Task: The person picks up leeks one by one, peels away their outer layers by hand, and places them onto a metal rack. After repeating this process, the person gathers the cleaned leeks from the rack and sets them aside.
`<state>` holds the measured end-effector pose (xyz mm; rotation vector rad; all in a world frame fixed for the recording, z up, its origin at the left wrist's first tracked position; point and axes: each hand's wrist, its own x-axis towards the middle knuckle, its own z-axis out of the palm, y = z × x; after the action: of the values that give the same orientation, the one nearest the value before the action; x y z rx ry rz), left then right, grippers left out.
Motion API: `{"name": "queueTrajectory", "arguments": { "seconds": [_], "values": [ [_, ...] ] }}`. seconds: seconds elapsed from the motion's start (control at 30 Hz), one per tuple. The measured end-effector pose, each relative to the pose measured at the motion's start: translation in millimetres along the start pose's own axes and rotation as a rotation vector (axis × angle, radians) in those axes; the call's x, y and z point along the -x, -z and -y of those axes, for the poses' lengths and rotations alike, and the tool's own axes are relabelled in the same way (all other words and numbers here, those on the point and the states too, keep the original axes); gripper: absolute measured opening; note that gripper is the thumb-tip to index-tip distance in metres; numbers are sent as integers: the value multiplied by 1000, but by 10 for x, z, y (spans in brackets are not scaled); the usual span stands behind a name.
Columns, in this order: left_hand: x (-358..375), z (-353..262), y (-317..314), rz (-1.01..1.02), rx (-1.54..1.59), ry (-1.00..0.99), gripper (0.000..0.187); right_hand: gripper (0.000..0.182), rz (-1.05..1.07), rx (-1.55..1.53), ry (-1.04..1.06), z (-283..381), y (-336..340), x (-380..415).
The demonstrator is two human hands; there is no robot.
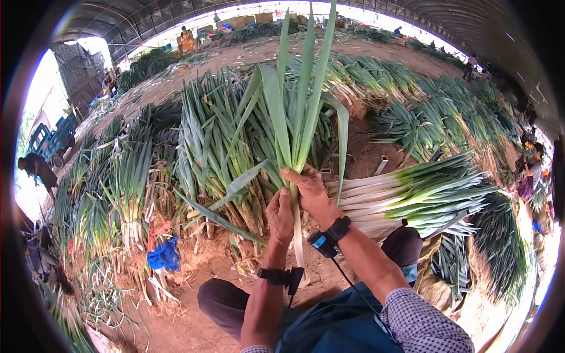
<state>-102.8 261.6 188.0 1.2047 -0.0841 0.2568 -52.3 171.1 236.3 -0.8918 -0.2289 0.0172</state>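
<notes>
A single leek [297,112] stands upright in front of me, its long green leaves fanned out above and its white stem pointing down. My right hand [311,191] grips it where the leaves meet the stem. Just below and to the left, my left hand [281,216] is closed on the same stem, thumb raised along it. One outer leaf bends down to the left past my left hand. To the right of my hands lies a stack of cleaned leeks [406,191], white ends toward me. Behind the held one leans a pile of untrimmed leeks [215,135] with dry husks.
More leek bundles [126,176] line the left, and others [453,112] spread across the right. A blue cloth [164,255] lies on the soil at left. Metal posts [381,165] rise beside the stack. A blue cart [52,141] and several people are farther off.
</notes>
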Motion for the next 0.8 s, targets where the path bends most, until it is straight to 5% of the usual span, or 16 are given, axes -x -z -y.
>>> {"name": "queueTrajectory", "arguments": {
  "seconds": [0.37,0.47,0.6,0.67,0.8],
  "values": [
    [-40,-27,86,-70,102,45,35,23,157,-127,-159,153,20,54],
    [-61,114,53,-192,-170,-131,34,23,113,7,-145,170,6,23],
    [37,95,-189,-227,-157,-313,27,29,-93,302,67,189,-135,132],
    [38,149,-151,-260,-233,-231,25,35,-137,233,24,131,-19,67],
    [-102,545,181,-312,-157,89,18,37,172,-128,-95,292,174,61]
  ]
}}
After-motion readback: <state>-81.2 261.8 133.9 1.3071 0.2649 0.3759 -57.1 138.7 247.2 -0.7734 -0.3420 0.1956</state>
